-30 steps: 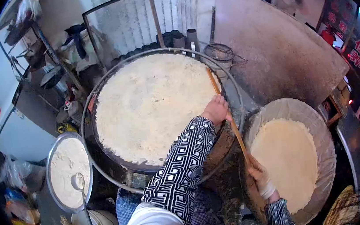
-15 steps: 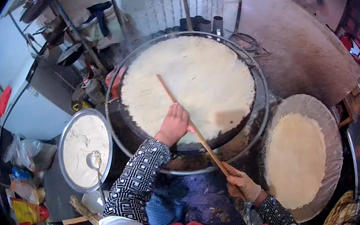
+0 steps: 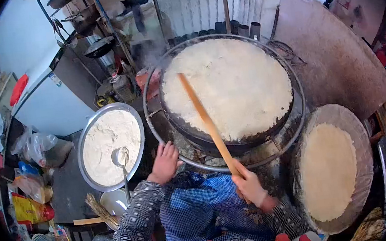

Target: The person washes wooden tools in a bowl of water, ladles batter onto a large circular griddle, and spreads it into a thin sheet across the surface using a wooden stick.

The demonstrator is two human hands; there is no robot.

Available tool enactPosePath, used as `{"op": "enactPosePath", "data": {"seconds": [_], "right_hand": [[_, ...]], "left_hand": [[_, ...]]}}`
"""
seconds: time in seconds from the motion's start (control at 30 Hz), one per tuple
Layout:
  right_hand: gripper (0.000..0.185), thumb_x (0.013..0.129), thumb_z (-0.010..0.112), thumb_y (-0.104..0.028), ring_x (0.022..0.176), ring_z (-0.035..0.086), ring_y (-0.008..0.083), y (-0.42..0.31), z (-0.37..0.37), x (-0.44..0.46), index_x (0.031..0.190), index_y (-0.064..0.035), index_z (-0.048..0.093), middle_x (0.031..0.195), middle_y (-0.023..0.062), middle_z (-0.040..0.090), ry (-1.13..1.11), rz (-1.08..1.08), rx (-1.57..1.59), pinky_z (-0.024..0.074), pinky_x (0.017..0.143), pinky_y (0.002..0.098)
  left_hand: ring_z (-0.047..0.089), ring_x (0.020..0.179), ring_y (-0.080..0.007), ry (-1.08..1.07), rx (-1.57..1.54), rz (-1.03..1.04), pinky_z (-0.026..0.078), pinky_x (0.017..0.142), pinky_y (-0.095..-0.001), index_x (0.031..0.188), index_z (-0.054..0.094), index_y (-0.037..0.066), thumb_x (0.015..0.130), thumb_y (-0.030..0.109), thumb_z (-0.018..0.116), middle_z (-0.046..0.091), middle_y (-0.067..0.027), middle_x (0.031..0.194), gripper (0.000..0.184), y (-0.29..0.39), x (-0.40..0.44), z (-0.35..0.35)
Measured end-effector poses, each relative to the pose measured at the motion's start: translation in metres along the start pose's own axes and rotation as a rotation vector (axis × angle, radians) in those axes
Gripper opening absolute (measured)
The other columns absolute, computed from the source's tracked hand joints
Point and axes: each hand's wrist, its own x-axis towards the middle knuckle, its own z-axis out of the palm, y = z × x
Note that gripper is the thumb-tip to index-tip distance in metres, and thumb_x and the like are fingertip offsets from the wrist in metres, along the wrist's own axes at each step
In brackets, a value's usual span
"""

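Observation:
A large round griddle [image 3: 190, 137] carries a thin, pale sheet of batter [image 3: 241, 86] that covers nearly its whole top. Over the left part of the sheet slants a long flat wooden stick [image 3: 206, 119]; my right hand [image 3: 251, 186] is wrapped round its lower end. Whether the stick touches the batter, I cannot tell. My left hand [image 3: 164, 163] holds nothing, its fingers stretched out beside the metal ring [image 3: 184, 162] around the griddle. Left of that hand stands a metal basin [image 3: 82, 157] of thick batter, with a ladle [image 3: 122, 163] resting in it.
At right, a cloth-lined oval basket [image 3: 366, 167] holds a pale flat sheet. A big board [image 3: 333, 52] leans behind it. Bottles, a white cabinet [image 3: 51, 105] and plastic bags [image 3: 39, 147] stand at left. Steam rises by the griddle's far left edge.
My left hand has let go of the stick's middle and come down left to the ring. The right hand still holds the stick, now turned broad side up. The whole view has shifted.

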Motion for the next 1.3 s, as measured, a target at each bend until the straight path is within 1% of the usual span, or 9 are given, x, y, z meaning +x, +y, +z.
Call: {"op": "enactPosePath", "data": {"seconds": [0.23, 0.47, 0.57, 0.63, 0.77, 0.83, 0.97, 1.1, 1.3], "right_hand": [[0.056, 0.090, 0.060, -0.014, 0.054, 0.051, 0.0063, -0.035, 0.036, 0.016, 0.143, -0.0195, 0.044, 0.074, 0.0014, 0.063, -0.066, -0.014, -0.015, 0.0458, 0.051, 0.0261], [0.060, 0.089, 0.061, -0.017, 0.063, 0.060, 0.0134, 0.010, -0.023, -0.052, 0.145, -0.0174, 0.041, 0.090, 0.0068, 0.069, -0.138, 0.006, -0.157, 0.0503, 0.062, 0.0277], [0.062, 0.090, 0.059, -0.023, 0.073, 0.066, 0.0258, 0.042, -0.062, -0.122, 0.147, -0.0143, 0.037, 0.108, 0.0145, 0.069, -0.017, -0.155, -0.325, 0.0515, 0.075, 0.0293], [0.068, 0.089, 0.063, -0.027, 0.062, 0.063, 0.0243, 0.054, -0.081, -0.168, 0.149, -0.0127, 0.033, 0.102, 0.0117, 0.069, 0.080, -0.009, -0.197, 0.0518, 0.064, 0.0312], [0.062, 0.093, 0.057, -0.017, 0.064, 0.053, 0.0097, 0.010, -0.085, -0.193, 0.148, -0.0051, 0.032, 0.088, 0.0062, 0.059, 0.462, 0.201, 0.136, 0.0435, 0.053, 0.0289], [0.065, 0.093, 0.058, -0.019, 0.060, 0.050, 0.0088, 0.024, -0.092, -0.176, 0.149, -0.0065, 0.030, 0.084, 0.0042, 0.056, 0.499, 0.169, 0.327, 0.0402, 0.049, 0.0293], [0.069, 0.092, 0.063, -0.024, 0.048, 0.053, 0.0187, 0.071, -0.143, -0.143, 0.150, -0.0122, 0.029, 0.081, 0.0082, 0.065, 0.119, 0.210, 0.815, 0.0453, 0.048, 0.0328], [0.071, 0.092, 0.064, -0.026, 0.040, 0.033, 0.0108, 0.096, -0.137, -0.112, 0.152, -0.0231, 0.025, 0.051, -0.0001, 0.040, -0.216, 0.250, 1.176, 0.0289, 0.040, 0.0300], [0.061, 0.097, 0.052, -0.014, 0.047, 0.044, 0.0116, 0.026, -0.091, -0.076, 0.151, -0.0114, 0.025, 0.071, 0.0024, 0.055, -0.280, 0.440, 0.747, 0.0429, 0.045, 0.0287]], "left_hand": [[0.051, 0.103, -0.0392, 0.102, -0.172, -0.008, 0.030, 0.108, -0.0534, 0.090, 0.056, 0.001, 0.080, 0.029, 0.065, 0.054, -0.0164, 0.092, 0.031, 0.077, -0.003, 0.038], [0.049, 0.111, -0.0402, 0.108, -0.529, 0.269, 0.033, 0.105, -0.0543, 0.115, 0.055, -0.006, 0.076, 0.017, 0.067, 0.052, -0.0226, 0.111, 0.046, 0.151, -0.033, -0.036], [0.035, 0.131, -0.0458, 0.201, -0.244, 0.274, 0.025, 0.108, -0.0584, 0.133, 0.040, -0.003, 0.095, 0.050, 0.043, 0.037, -0.0282, 0.140, 0.066, 0.153, 0.028, -0.058], [0.029, 0.136, -0.0440, 0.123, -0.139, 0.428, 0.020, 0.112, -0.0580, 0.141, 0.032, -0.006, 0.090, 0.063, 0.037, 0.028, -0.0284, 0.148, 0.086, 0.171, 0.097, -0.038], [0.026, 0.139, -0.0407, 0.275, -0.421, 0.794, 0.019, 0.116, -0.0508, 0.138, 0.031, -0.013, 0.084, 0.069, 0.035, 0.030, -0.0299, 0.146, 0.098, 0.266, 0.224, 0.007], [0.027, 0.138, -0.0414, 0.040, 0.115, 0.738, 0.019, 0.117, -0.0479, 0.128, 0.044, -0.014, 0.083, 0.067, 0.040, 0.040, -0.0313, 0.138, 0.093, 0.297, 0.245, 0.044], [0.038, 0.130, -0.0432, -0.037, 0.116, 0.598, 0.028, 0.113, -0.0479, 0.111, 0.054, -0.014, 0.084, 0.062, 0.041, 0.051, -0.0304, 0.125, 0.082, 0.262, 0.254, 0.040], [0.048, 0.120, -0.0441, 0.234, 0.081, 0.528, 0.038, 0.107, -0.0484, 0.103, 0.057, -0.010, 0.085, 0.061, 0.040, 0.056, -0.0287, 0.114, 0.075, 0.193, 0.234, 0.041], [0.048, 0.119, -0.0429, 0.242, 0.008, 0.314, 0.038, 0.106, -0.0482, 0.105, 0.055, -0.008, 0.084, 0.049, 0.052, 0.052, -0.0275, 0.117, 0.060, 0.096, 0.157, 0.008]]}}
